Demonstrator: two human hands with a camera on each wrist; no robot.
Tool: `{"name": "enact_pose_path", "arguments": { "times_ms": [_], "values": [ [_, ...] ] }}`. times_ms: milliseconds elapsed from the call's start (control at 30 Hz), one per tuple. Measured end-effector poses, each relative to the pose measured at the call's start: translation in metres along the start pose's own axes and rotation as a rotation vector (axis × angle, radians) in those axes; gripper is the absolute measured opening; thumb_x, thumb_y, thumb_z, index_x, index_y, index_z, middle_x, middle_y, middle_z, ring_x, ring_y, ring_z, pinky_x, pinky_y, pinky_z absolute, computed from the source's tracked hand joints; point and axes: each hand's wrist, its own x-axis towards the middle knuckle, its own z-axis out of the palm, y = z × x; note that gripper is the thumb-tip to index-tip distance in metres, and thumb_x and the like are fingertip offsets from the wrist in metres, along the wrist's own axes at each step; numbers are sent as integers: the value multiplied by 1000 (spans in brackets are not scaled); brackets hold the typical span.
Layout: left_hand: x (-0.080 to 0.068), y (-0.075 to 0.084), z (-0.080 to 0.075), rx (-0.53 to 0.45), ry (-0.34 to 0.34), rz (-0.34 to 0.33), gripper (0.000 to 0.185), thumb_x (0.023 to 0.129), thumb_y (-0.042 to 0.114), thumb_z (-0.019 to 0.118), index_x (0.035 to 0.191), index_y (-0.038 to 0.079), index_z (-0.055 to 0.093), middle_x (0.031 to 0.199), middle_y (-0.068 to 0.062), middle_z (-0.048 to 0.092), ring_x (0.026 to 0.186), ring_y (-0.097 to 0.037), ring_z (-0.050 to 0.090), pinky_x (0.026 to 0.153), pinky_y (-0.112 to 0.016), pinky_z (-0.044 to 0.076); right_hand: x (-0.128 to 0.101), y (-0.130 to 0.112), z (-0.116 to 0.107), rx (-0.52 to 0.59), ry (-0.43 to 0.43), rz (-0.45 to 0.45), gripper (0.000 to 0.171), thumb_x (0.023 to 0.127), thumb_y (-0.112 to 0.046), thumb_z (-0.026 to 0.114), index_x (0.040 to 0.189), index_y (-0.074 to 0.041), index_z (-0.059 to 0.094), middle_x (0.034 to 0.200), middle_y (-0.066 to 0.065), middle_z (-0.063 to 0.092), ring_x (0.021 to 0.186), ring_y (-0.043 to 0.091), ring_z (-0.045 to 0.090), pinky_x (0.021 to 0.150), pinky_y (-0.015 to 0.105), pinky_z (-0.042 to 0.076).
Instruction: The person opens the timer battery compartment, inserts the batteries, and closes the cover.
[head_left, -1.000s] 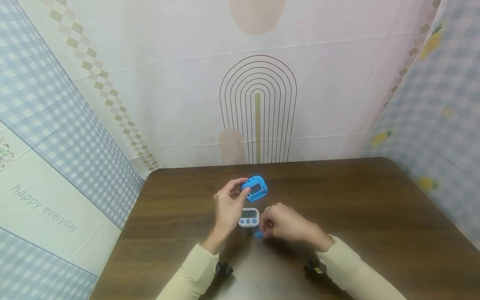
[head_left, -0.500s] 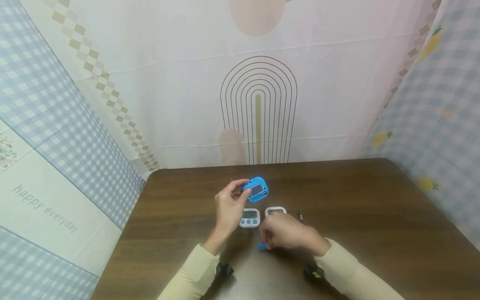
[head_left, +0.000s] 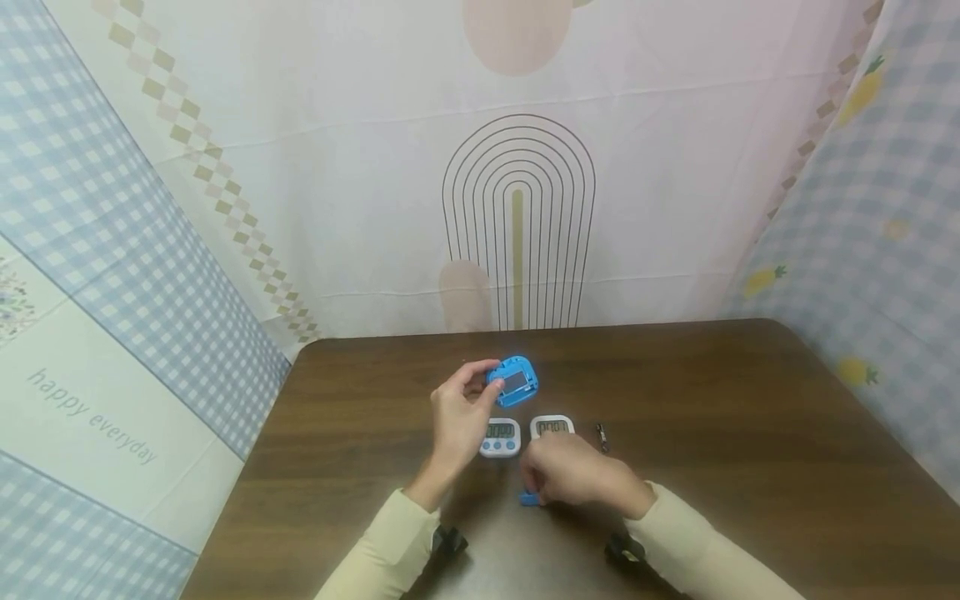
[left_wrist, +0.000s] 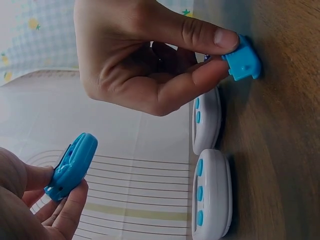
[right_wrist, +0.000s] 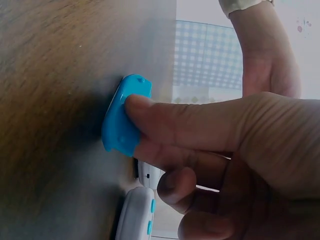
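While the left hand point(head_left: 459, 414) is holding the blue timer point(head_left: 514, 381) up above the table point(head_left: 750, 433), with thumb and fingers gripping its edge, the right hand point(head_left: 573, 475) is pinching a small blue cover point(head_left: 529, 498) between thumb and forefinger and is pressing it down on the wood. No container is standing here; two white timers point(head_left: 500, 437) are lying side by side on the table between the hands, and a small dark thing point(head_left: 602, 435) is lying just to the right of them. Only the wrist views are showing the pinch clearly: the cover point(right_wrist: 121, 121) is touching the wood, and the blue timer point(left_wrist: 72, 165) is open at its back in the head view. Compared with one second ago, the right hand is sitting nearer to the person, so the second white timer point(head_left: 552, 427) is now showing, and the cover is lower on the table.
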Motion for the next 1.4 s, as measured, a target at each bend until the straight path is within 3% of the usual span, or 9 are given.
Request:
{"name": "enact_pose_path", "arguments": {
  "times_ms": [233, 500, 667, 800, 1033, 1400],
  "values": [
    [0, -1, 0, -7, -1, 23, 23, 95, 3, 78, 117, 7, 77, 110, -10, 80, 88, -22, 78, 78, -28, 66, 1, 0, 5, -41, 34, 22, 28, 80, -18, 93, 68, -21, 68, 60, -15, 53, 56, 5, 48, 54, 22, 43],
    [-1, -1, 0, -5, -5, 15, 23, 95, 2, 78, 117, 7, 77, 110, -11, 80, 89, -22, 77, 78, -27, 66, 0, -2, 6, -92, 49, 16, 27, 78, -13, 91, 67, -19, 67, 59, -13, 54, 55, 5, 47, 53, 22, 43],
    [-2, -1, 0, -5, -6, 3, 23, 95, 2, 78, 117, 7, 77, 110, -11, 80, 89, -22, 77, 78, -27, 66, -1, -3, 6, -101, 40, 13, 29, 78, -18, 92, 65, -20, 67, 58, -14, 53, 54, 5, 46, 52, 22, 42],
    [-2, -1, 0, -6, -5, 3, 23, 95, 2, 78, 117, 6, 77, 110, -11, 80, 89, -23, 77, 79, -28, 66, -2, 0, 3, -79, 41, 27, 21, 80, -18, 91, 72, -20, 72, 62, -14, 56, 56, 5, 49, 53, 21, 45],
    [-2, 1, 0, -1, -8, -5, 23, 95, 3, 78, 118, 7, 77, 111, -10, 80, 90, -22, 77, 79, -28, 66, -7, 7, -10, 9, 63, 71, 12, 88, -13, 86, 81, -17, 76, 67, -12, 59, 61, 7, 52, 55, 22, 48],
    [-2, 1, 1, 4, -10, -8, 23, 95, 3, 78, 117, 8, 78, 110, -10, 80, 89, -22, 76, 77, -27, 66, -9, 22, -26, 26, 64, 239, 15, 83, -14, 91, 86, -16, 77, 72, -9, 64, 67, 12, 57, 64, 30, 56]
  ]
}}
